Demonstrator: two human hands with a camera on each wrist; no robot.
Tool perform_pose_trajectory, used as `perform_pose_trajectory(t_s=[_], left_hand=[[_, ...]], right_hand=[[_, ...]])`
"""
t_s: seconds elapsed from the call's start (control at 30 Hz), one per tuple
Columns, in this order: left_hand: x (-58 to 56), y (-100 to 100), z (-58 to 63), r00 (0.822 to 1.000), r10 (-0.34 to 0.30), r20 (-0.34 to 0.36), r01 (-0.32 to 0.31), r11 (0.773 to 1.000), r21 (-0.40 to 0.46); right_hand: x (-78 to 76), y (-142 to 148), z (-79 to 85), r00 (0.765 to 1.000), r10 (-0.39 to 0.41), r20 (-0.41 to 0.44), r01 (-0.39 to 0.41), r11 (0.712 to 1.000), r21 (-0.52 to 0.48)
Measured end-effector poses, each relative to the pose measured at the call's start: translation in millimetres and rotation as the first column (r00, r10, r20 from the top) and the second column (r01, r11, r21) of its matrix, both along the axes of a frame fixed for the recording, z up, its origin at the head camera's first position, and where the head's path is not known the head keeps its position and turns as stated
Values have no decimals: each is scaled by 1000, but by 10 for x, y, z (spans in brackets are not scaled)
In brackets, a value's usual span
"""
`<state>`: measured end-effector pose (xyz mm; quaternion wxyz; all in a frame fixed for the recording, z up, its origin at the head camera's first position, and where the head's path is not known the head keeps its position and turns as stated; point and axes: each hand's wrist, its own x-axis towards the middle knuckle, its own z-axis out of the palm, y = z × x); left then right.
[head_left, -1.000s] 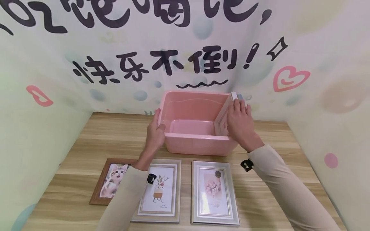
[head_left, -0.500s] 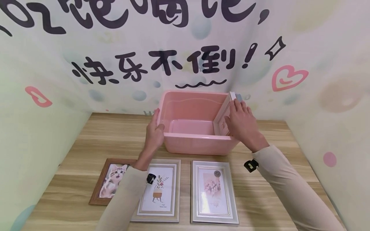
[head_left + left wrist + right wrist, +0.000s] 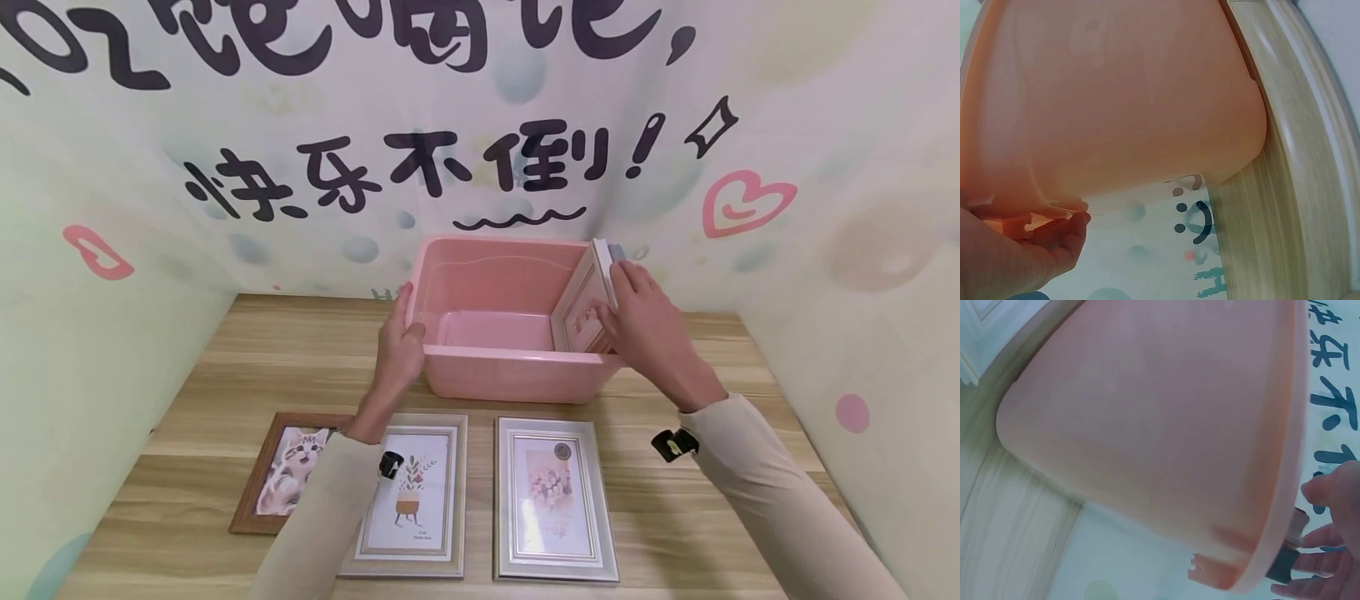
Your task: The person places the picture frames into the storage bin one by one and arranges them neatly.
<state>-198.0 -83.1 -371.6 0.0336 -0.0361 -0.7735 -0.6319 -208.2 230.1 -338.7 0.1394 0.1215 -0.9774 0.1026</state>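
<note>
Tabletop, pink bin, and a right hand that has slid outward along the frames inside.

On the wood lie a silver frame, a plant-picture frame partly under the left sleeve, and a brown cat frame, all in front of the bin and unmoved over the past second. Inside, at the bin's right end, standing frames lean with their tops poking past the rim; more of the nearest one's face now shows, as the right hand covers less of it. That suggests they are being settled rather than lifted. The left hand still grips the bin's left rim. The right fingertips touch the standing frames' edges; whether they pinch, I cannot tell.
</note>
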Motion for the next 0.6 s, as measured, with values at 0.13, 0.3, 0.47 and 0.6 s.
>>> perform_pose_trajectory(t_s=[0.13, 0.3, 0.47, 0.6], left_hand=[[-1, -8, -5, 1000, -5, -12, 6, 1000, 7], [-7, -12, -12, 1000, -11, -13, 11, 1000, 5], [-23, -17, -31, 1000, -11, -18, 11, 1000, -3], [-119, -38, -186, 999, -5, -31, 5, 1000, -4]], right_hand=[[93, 18, 3, 998, 32, -47, -33, 999, -21], [233, 14, -14, 994, 79, -71, -84, 994, -66], [353, -6, -66, 971, 201, -132, -215, 971, -101], [464, -35, -118, 938, 299, -175, -321, 940, -119]])
